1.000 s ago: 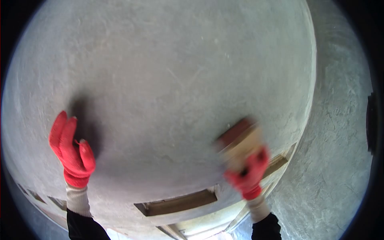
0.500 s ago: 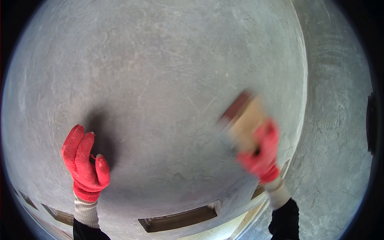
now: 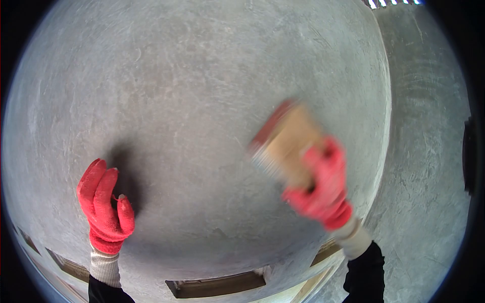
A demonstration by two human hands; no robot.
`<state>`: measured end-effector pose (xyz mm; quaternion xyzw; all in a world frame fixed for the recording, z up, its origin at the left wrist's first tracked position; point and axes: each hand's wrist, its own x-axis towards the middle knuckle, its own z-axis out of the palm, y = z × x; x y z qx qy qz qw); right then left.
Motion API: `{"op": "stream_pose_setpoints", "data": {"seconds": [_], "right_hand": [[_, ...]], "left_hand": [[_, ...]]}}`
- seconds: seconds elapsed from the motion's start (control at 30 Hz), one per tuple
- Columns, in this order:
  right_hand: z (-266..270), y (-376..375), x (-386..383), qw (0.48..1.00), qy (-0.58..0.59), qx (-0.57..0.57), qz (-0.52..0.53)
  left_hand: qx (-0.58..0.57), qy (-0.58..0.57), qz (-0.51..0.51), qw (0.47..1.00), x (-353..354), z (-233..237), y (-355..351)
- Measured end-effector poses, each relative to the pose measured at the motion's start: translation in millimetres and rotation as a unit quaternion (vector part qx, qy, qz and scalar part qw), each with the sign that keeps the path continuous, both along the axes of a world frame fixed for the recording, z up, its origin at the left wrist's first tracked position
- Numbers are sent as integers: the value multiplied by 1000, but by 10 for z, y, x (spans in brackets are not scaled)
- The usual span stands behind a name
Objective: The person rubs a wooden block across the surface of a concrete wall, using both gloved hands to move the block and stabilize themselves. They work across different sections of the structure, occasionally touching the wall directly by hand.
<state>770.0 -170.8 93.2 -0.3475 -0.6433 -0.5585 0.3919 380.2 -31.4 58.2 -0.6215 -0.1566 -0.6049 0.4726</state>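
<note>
My right hand (image 3: 323,187), in a red glove with a pale cuff, grips a flat tan block (image 3: 293,144) with a dark red edge. The block is tilted and blurred, and it lies over the grey plastered wall (image 3: 202,101); whether it touches the wall cannot be made out. At the left my left hand (image 3: 105,207), gloved in red too, is raised near the same wall with its fingers apart and slightly curled, holding nothing. A dark shadow falls on the wall beside it.
A second grey wall (image 3: 424,151) meets the first at a corner on the right. Low down are a rectangular recess (image 3: 217,286) and another opening (image 3: 70,266) at the lower left. Bright slits (image 3: 394,2) show at the top right.
My right hand and the block have moved left and slightly up across the wall. My left hand has barely shifted. Bright slits have come into view at the top right.
</note>
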Motion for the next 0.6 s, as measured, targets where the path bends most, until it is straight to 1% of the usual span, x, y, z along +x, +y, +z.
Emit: {"op": "stream_pose_setpoints", "data": {"seconds": [0.07, 0.1, 0.13, 0.17, 0.2, 0.27, 0.3, 0.33, 0.37, 0.43, 0.47, 0.53, 0.57, 0.6], "right_hand": [[455, 78, 628, 987, 123, 108, 5], [722, 72, 933, 960, 255, 118, 21], [991, 39, 1293, 933, 330, 141, 24], [1170, 25, 1499, 901, 403, 161, 28], [1185, 55, 1371, 902, 398, 161, 33], [1091, 138, 845, 948, 280, 100, 116], [954, 207, 498, 980, 112, 155, 52], [811, 210, 116, 994, -5, 104, 42], [691, 173, -226, 991, -123, 50, 31], [502, 98, -667, 991, -108, -84, 9], [591, 119, -572, 993, -105, -54, 28], [1041, 196, -110, 987, -108, 118, 30], [1549, 212, 457, 980, 114, 103, 124], [1797, 102, 671, 947, 268, 67, 165]], "left_hand": [[-7, 3, 2, 1000, 21, 36, -33], [-6, 11, 1, 1000, 36, 57, -49], [-4, 18, 1, 1000, 36, 77, -59], [-2, 14, 5, 1000, 37, 91, -72], [-11, 17, 1, 1000, 39, 96, -79], [-11, 19, -2, 1000, 51, 115, -85], [-7, 18, -1, 1000, 50, 117, -87], [-12, 18, 6, 1000, 44, 109, -87], [-17, 17, 13, 1000, 56, 106, -91], [-16, 15, 12, 1000, 75, 118, -85], [-17, 14, 7, 1000, 62, 121, -76], [-17, 18, 4, 1000, 102, 139, -87], [-18, 20, 2, 1000, 84, 137, -101], [-14, 17, 1, 1000, 100, 149, -116]]}}
